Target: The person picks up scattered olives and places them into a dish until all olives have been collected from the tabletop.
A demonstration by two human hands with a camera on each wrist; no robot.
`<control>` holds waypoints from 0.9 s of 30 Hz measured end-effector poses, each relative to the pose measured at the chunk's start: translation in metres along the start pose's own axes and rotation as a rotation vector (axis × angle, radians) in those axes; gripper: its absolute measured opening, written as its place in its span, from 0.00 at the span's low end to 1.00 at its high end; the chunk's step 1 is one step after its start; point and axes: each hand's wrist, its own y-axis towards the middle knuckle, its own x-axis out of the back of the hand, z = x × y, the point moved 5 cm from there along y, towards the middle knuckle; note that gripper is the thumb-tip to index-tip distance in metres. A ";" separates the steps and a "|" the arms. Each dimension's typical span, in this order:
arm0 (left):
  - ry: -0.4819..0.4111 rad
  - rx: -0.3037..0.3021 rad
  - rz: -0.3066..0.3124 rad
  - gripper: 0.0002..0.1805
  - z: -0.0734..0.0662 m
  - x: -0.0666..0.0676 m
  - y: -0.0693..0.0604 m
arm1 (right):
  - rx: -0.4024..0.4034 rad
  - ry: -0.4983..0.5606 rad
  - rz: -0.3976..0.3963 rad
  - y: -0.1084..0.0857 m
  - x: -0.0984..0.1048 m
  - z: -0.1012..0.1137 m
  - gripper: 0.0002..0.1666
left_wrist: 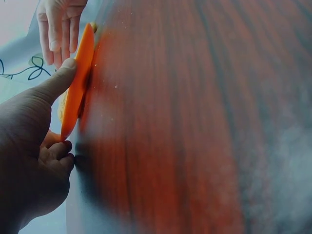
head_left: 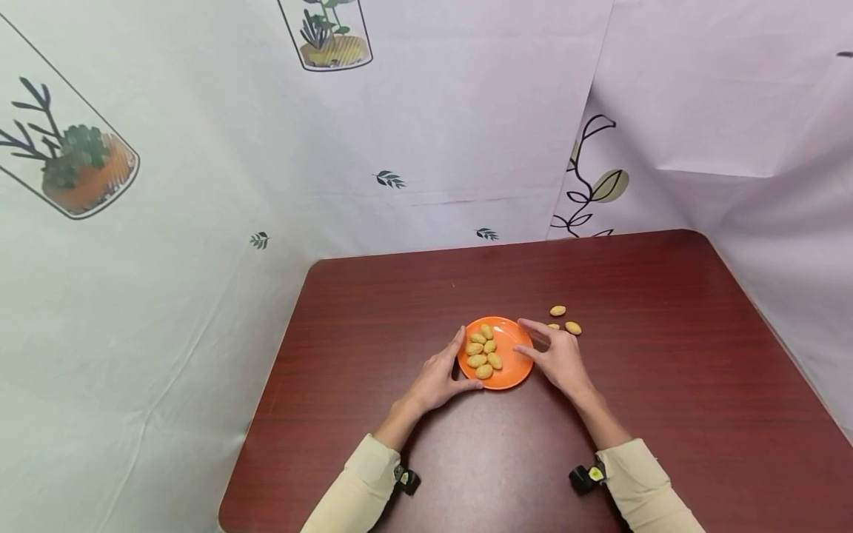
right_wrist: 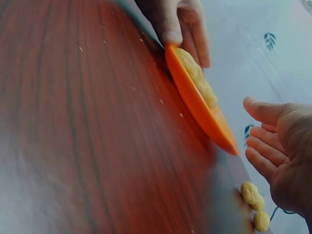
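An orange plate (head_left: 513,365) sits on the table with several yellow, rough-skinned oval pieces (head_left: 476,349), like nuts in their shells, on its left half. My left hand (head_left: 435,379) holds the plate's left side, with its thumb at the near rim and its fingers round the far left rim. Over the plate's right rim is my right hand (head_left: 558,359), thumb and fingers apart and nothing between them. The right wrist view shows that hand (right_wrist: 287,146) a short way off the plate (right_wrist: 195,100). Beyond it lie more yellow pieces (head_left: 573,327), one partly hidden by the hand.
The dark red wooden table (head_left: 373,311) has rounded corners. White cloth (head_left: 426,133) printed with plants hangs behind it and on both sides. A small black camera (head_left: 406,480) is on the left wrist, and another black camera (head_left: 583,480) on the right.
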 end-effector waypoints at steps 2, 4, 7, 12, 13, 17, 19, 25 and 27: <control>-0.001 0.003 0.002 0.63 0.000 0.000 0.000 | 0.016 -0.029 -0.009 0.001 0.005 -0.002 0.34; -0.002 0.004 0.003 0.63 -0.001 0.000 0.000 | 0.031 -0.052 -0.028 0.002 0.009 -0.004 0.35; -0.003 0.004 0.002 0.63 0.000 0.000 -0.001 | 0.029 -0.083 -0.055 0.002 0.016 -0.008 0.35; -0.003 -0.001 0.000 0.63 0.000 0.000 0.000 | -0.013 -0.110 -0.087 0.002 0.027 -0.018 0.37; -0.003 -0.001 0.000 0.63 0.000 0.000 0.000 | -0.019 -0.105 -0.095 0.002 0.029 -0.020 0.38; -0.004 -0.002 -0.002 0.63 0.000 0.000 -0.001 | -0.021 -0.092 -0.127 0.002 0.036 -0.028 0.40; -0.005 -0.003 -0.003 0.63 -0.001 0.001 0.000 | -0.018 -0.090 -0.140 0.002 0.039 -0.031 0.41; -0.001 0.001 0.001 0.63 -0.001 0.000 0.000 | -0.065 -0.136 -0.168 0.000 0.047 -0.041 0.40; 0.001 0.002 0.002 0.63 0.000 0.000 0.000 | -0.090 -0.152 -0.173 -0.001 0.049 -0.045 0.39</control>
